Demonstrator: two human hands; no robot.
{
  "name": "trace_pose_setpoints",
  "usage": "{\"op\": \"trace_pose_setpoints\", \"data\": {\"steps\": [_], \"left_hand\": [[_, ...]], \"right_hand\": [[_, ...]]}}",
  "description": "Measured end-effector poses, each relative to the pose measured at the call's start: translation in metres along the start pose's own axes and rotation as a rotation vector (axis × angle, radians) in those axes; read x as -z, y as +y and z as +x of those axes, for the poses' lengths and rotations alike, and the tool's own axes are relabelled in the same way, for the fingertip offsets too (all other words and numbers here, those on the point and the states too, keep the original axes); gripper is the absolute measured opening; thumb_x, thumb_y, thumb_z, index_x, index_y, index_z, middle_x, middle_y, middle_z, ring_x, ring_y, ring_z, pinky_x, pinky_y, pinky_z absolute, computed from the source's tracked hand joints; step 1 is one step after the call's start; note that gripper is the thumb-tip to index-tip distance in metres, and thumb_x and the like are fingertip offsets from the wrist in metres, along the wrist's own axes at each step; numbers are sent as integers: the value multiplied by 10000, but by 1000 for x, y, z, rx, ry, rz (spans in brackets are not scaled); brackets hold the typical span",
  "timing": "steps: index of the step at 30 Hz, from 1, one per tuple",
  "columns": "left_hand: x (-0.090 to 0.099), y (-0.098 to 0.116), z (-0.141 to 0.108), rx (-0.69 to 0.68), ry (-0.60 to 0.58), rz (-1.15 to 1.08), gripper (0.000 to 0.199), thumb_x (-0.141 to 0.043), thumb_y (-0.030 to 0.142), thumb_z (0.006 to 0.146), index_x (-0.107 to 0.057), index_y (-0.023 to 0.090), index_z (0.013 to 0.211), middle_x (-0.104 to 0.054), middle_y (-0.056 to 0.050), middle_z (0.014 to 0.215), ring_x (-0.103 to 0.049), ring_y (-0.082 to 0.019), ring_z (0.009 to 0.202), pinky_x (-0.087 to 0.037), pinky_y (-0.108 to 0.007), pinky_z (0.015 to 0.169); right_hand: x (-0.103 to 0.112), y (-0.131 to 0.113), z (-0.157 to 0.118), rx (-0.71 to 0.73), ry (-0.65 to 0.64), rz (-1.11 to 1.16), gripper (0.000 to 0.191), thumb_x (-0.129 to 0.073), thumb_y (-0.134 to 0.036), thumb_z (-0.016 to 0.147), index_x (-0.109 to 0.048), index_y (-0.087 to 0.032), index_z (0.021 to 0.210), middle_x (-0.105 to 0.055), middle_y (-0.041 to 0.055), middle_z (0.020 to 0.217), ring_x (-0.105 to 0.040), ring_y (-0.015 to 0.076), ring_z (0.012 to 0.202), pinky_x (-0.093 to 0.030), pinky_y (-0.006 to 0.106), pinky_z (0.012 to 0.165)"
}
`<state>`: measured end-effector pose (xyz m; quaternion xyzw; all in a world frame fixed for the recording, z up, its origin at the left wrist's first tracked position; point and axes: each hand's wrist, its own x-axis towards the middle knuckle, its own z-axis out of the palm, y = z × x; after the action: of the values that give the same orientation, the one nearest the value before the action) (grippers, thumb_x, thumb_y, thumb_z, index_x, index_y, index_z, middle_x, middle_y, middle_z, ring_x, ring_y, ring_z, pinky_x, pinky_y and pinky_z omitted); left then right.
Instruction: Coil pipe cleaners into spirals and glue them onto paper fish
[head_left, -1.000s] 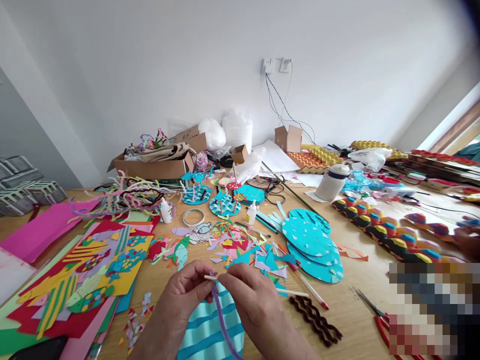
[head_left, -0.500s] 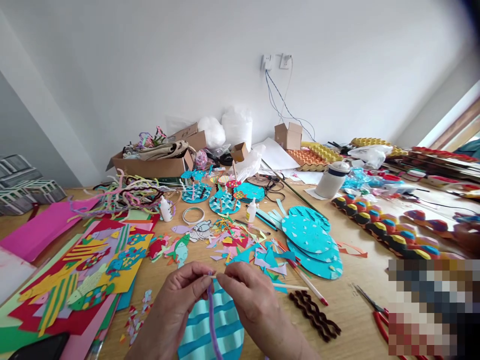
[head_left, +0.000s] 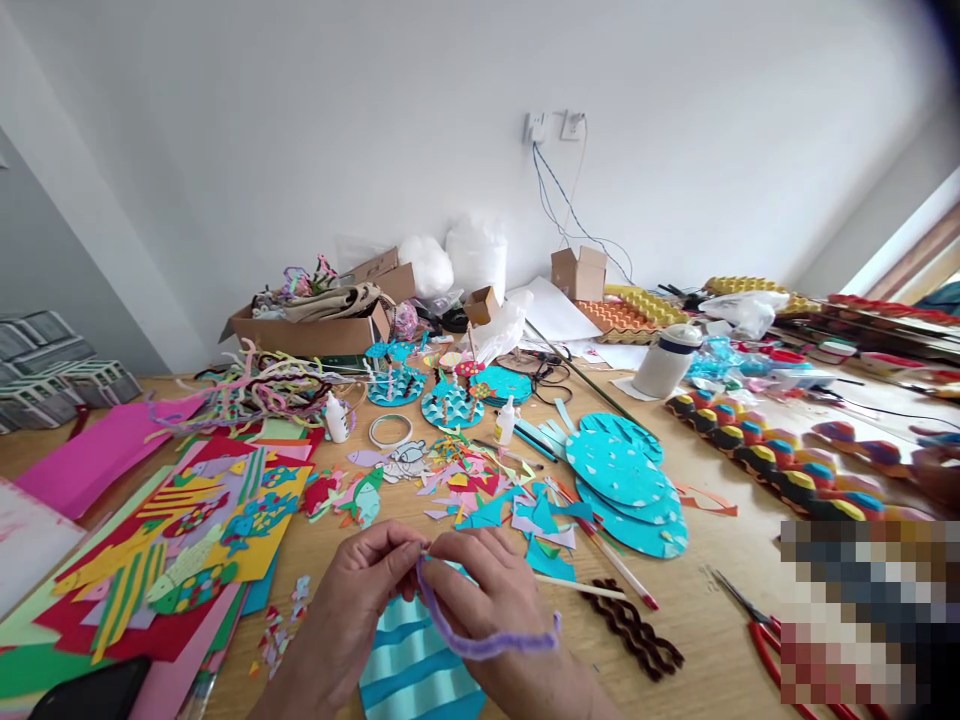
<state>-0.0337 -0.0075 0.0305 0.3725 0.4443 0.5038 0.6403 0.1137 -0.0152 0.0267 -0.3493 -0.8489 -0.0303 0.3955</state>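
I am following, from afar, a wooden desk [head_left: 709, 650] spreading beneath the fingers [head_left: 401, 570]. A blue striped card [head_left: 409, 665] is lying directly below them, probably serving as a spot to work over. The right hand [head_left: 499, 600] is curling in, its fingertips hidden, so I cannot tell what they are gripping. The left hand [head_left: 360, 580] is meeting it, thumb and finger pinching narrow. Scissors [head_left: 759, 617] are resting well right of the fingers, presumably out of the way. Brown wavy strips [head_left: 634, 632] are lying nearer, just right of the fingers. A purple fuzzy strip [head_left: 480, 649] is running from the left pinch across the right hand, likely being pinned there for control. A pale stick [head_left: 579, 585] is jutting rightward from behind that hand.
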Motion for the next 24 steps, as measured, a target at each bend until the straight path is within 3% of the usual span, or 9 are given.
{"op": "trace_pose_setpoints", "data": {"steps": [6,12,17,24], "left_hand": [[-10,-6,-4,-24,-55,20,197,-707,328,639,-648,149,580,-523,28,500,-417,-88,486,-340,-198,482],[-15,-15,-11,-289,-16,322,167,-600,263,750,-649,185,611,-558,11,543,-489,-124,539,-397,-206,533],[-9,-20,-13,-440,-32,437,124,-582,253,765,-688,213,715,-603,1,611,-535,-133,544,-433,-203,529],[-15,-25,-9,-220,80,87,109,-694,288,667,-679,180,666,-602,11,548,-516,-116,525,-422,-188,509]], "right_hand": [[5,0,0,-12,34,88,206,-405,-161,901,-592,-210,829,-626,11,778,-528,131,688,-380,258,614],[10,-2,4,-340,108,390,222,-473,-115,831,-448,-187,623,-492,-24,607,-457,93,560,-344,188,513],[13,0,6,-423,92,462,212,-526,-113,793,-439,-184,613,-485,-41,571,-447,83,538,-325,175,507],[10,-3,8,-419,80,412,202,-493,-95,800,-442,-185,626,-491,-36,600,-456,80,560,-323,173,523]]}}
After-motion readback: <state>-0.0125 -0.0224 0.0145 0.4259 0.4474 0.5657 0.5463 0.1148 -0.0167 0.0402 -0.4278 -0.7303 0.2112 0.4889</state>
